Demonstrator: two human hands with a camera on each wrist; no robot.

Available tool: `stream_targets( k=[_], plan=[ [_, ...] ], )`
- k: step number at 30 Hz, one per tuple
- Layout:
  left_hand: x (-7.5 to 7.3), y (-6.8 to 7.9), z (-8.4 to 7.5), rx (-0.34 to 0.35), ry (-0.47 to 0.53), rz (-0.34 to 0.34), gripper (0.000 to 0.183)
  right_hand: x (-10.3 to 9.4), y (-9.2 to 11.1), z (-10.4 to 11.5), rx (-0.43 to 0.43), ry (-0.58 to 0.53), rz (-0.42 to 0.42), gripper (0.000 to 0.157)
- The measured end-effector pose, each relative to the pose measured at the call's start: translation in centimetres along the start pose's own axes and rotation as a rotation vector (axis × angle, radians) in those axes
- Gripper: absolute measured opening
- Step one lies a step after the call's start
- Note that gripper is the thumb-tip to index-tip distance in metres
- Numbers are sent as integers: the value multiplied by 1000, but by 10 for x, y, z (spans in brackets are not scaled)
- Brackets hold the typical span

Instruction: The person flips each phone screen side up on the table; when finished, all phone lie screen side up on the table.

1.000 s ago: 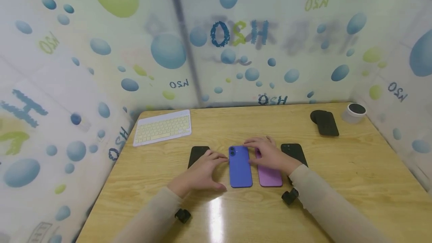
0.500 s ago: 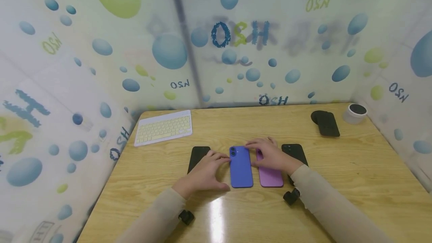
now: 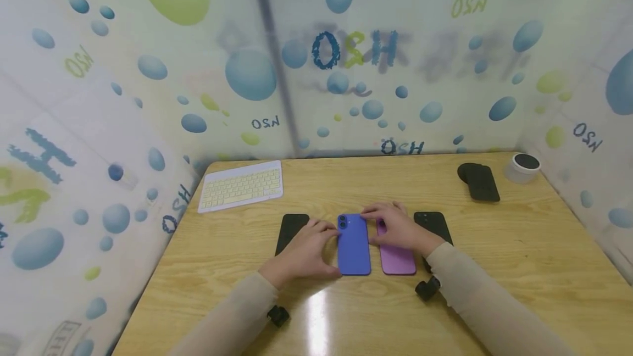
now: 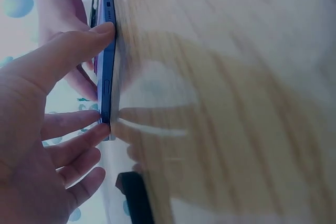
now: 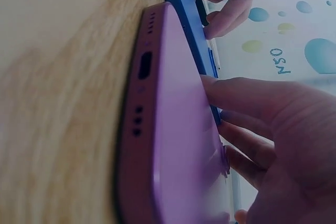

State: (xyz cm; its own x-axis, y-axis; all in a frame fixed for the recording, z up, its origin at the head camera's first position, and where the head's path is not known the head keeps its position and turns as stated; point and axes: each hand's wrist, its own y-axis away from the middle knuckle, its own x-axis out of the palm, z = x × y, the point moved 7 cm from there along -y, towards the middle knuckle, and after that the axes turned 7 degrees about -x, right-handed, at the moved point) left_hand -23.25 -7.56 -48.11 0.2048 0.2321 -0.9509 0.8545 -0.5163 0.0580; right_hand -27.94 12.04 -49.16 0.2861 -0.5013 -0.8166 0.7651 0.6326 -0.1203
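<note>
A blue phone (image 3: 354, 246) lies back-up on the wooden table, its camera at the far end. My left hand (image 3: 307, 249) spans its left side, thumb at the near corner and fingertips at the edge farther up. In the left wrist view the thumb (image 4: 102, 30) touches the phone's side. My right hand (image 3: 393, 225) reaches over a purple phone (image 3: 398, 260), partly covering it; its fingertips touch the blue phone's far right corner, its thumb near the right edge. A black phone (image 3: 290, 229) sits partly behind the left hand, another dark phone (image 3: 433, 225) under the right wrist.
A white keyboard (image 3: 241, 185) lies at the back left. At the back right are a black flat object with a round part (image 3: 481, 181) and a white jar with a dark top (image 3: 524, 167). Patterned walls enclose the table (image 3: 519, 268) behind and at both sides.
My left hand has moved slightly right, closing the gap to the blue phone so its thumb now meets the near corner. My right hand has stayed nearly still.
</note>
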Motion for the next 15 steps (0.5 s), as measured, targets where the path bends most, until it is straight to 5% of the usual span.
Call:
stream_targets(
  k=[15],
  plan=[
    [-1,-1,-3,-12,-20,14,93,-1,0,4,11,-27,-25,61]
  ],
)
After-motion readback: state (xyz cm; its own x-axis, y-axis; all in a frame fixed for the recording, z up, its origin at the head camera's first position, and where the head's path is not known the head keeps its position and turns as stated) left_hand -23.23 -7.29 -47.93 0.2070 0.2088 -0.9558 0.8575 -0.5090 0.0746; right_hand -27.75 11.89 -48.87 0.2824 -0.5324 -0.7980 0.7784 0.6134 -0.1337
